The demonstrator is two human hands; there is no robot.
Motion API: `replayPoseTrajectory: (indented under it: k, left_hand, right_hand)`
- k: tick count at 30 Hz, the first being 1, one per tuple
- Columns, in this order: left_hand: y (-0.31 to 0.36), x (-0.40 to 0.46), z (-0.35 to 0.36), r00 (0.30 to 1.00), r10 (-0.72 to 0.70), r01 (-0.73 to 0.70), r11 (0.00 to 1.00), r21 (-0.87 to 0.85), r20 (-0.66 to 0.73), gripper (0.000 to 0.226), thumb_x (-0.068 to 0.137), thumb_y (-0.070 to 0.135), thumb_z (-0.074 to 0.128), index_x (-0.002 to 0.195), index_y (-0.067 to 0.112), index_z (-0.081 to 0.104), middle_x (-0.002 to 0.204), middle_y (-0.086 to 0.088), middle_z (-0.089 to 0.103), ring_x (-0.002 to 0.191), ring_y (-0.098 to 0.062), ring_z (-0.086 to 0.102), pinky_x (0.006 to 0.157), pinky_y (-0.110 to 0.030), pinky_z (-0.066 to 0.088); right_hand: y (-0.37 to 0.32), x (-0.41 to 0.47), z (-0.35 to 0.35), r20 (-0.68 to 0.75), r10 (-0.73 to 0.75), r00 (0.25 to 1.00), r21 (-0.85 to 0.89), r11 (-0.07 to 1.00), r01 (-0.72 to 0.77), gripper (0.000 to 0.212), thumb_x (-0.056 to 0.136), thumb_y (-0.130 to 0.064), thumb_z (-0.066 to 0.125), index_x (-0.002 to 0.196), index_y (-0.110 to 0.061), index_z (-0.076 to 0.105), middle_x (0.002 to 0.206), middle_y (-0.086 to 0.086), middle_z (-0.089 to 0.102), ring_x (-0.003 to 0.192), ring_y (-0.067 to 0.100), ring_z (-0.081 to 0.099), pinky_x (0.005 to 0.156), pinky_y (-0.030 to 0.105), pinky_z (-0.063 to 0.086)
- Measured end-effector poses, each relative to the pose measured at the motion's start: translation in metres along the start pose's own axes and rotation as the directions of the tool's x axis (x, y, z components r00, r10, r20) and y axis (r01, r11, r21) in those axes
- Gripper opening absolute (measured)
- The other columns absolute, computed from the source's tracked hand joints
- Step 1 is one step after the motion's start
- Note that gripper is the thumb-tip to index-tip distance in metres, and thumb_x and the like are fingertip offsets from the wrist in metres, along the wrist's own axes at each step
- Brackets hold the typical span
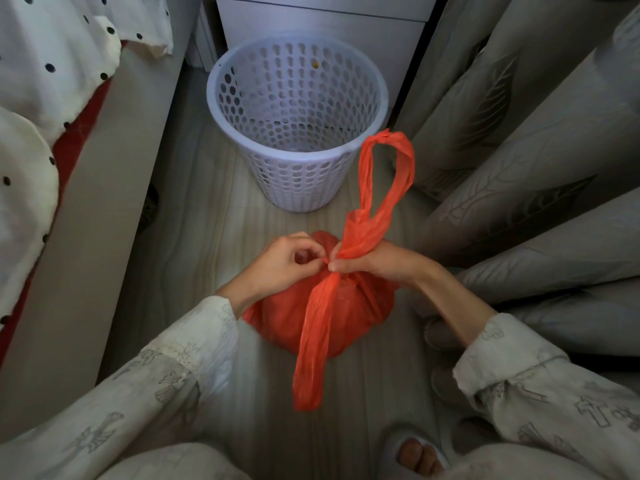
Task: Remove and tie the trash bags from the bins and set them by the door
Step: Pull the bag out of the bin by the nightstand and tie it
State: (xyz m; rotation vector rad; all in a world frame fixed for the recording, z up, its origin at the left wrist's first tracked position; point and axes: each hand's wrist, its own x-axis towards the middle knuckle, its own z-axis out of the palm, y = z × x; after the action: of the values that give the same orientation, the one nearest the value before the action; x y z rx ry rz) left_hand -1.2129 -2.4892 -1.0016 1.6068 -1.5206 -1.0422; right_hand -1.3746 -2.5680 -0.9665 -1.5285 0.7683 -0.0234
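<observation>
An orange trash bag (277,317) sits on the wooden floor in front of me, its top gathered. My right hand (374,263) grips the gathered neck, and one handle loop (398,168) stands up above it. The other handle strip (313,344) hangs down toward me over the bag. My left hand (280,265) pinches the plastic at the neck, touching the right hand's fingertips. Behind the bag stands a white perforated bin (294,181), upright and with no bag in it.
A bed side panel (104,202) with a dotted white cover (45,64) runs along the left. Grey patterned curtains (519,150) hang on the right. A white cabinet (322,26) stands behind the bin. My slippered foot (415,455) shows at the bottom.
</observation>
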Motion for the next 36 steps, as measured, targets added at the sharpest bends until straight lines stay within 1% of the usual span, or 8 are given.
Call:
replayPoseTrajectory:
  k: [4,8,12,15,18,21,30,36]
  left_hand:
    - [-0.007,-0.001,0.001,0.991,-0.126,0.119,0.981,-0.152,-0.037,0.028,0.078,0.005,0.066,0.068,0.031,0.062,0.056,0.020,0.062,0.055,0.006,0.049,0.059,-0.008,0.037]
    - [-0.003,0.003,0.006,0.986,-0.167,0.163,0.967,-0.194,-0.004,0.013,0.073,0.020,0.066,0.064,0.029,0.062,0.050,0.020,0.058,0.055,0.003,0.046,0.056,-0.013,0.037]
    - [-0.005,0.004,0.004,0.982,-0.190,0.185,0.958,-0.217,-0.001,0.013,0.074,0.019,0.063,0.065,0.028,0.062,0.052,0.021,0.059,0.055,0.004,0.047,0.057,-0.010,0.037]
    - [-0.004,0.003,0.001,0.980,-0.198,0.196,0.953,-0.232,0.016,0.024,0.083,0.009,0.062,0.065,0.026,0.062,0.051,0.021,0.057,0.053,0.006,0.046,0.056,-0.008,0.036]
    - [0.000,0.002,0.000,0.979,-0.198,0.203,0.948,-0.246,0.045,0.022,0.084,0.010,0.062,0.067,0.024,0.061,0.052,0.017,0.057,0.052,0.006,0.046,0.056,-0.007,0.036]
    - [0.003,0.000,-0.001,0.974,-0.214,0.227,0.945,-0.237,0.080,0.019,0.081,0.009,0.065,0.070,0.023,0.060,0.066,0.007,0.057,0.056,0.003,0.047,0.060,-0.013,0.039]
    - [0.006,-0.001,0.004,0.968,-0.252,0.250,0.966,-0.072,-0.021,0.025,0.077,0.010,0.070,0.064,0.021,0.051,0.053,0.005,0.045,0.038,0.003,0.040,0.044,-0.008,0.028]
    - [0.012,-0.001,-0.001,0.970,-0.210,0.236,0.930,0.282,-0.119,0.019,0.079,0.026,0.062,0.065,0.018,0.052,0.050,0.008,0.046,0.054,-0.012,0.049,0.064,-0.030,0.040]
  right_hand:
    - [-0.003,0.001,0.008,-0.055,-0.047,0.997,-0.149,0.988,0.038,0.031,0.074,0.008,0.065,0.069,-0.019,0.053,0.066,-0.008,0.051,0.054,-0.009,0.049,0.060,0.008,0.040]
    - [-0.001,-0.001,0.015,-0.225,-0.134,0.965,-0.364,0.930,0.044,0.009,0.075,-0.007,0.067,0.082,-0.012,0.064,0.079,0.000,0.062,0.078,0.007,0.057,0.081,0.035,0.047]
    - [-0.009,-0.004,0.021,-0.311,-0.213,0.926,-0.448,0.892,0.055,0.020,0.083,-0.005,0.061,0.096,0.010,0.062,0.099,0.026,0.065,0.085,0.018,0.055,0.072,0.018,0.036]
    - [-0.002,0.000,0.023,-0.402,-0.145,0.904,-0.312,0.950,0.014,0.017,0.080,-0.006,0.066,0.094,0.003,0.064,0.091,0.011,0.064,0.082,0.011,0.053,0.069,0.005,0.036]
    - [0.006,0.006,0.023,-0.514,0.098,0.852,0.078,0.995,-0.067,0.019,0.070,-0.002,0.072,0.089,-0.004,0.069,0.087,0.004,0.067,0.084,0.015,0.060,0.088,0.030,0.048]
    - [0.009,0.008,0.022,-0.423,0.216,0.880,0.296,0.951,-0.091,0.023,0.067,0.000,0.073,0.089,-0.006,0.070,0.089,0.010,0.068,0.087,0.022,0.063,0.095,0.042,0.049]
    - [0.005,0.007,0.021,-0.295,0.193,0.936,0.333,0.939,-0.088,0.021,0.072,0.006,0.065,0.082,-0.013,0.067,0.083,0.003,0.066,0.083,0.017,0.060,0.096,0.035,0.045]
    - [0.001,0.005,0.024,-0.275,0.168,0.947,0.377,0.925,-0.054,0.019,0.078,0.007,0.060,0.085,-0.010,0.065,0.088,0.005,0.064,0.088,0.018,0.059,0.098,0.036,0.044]
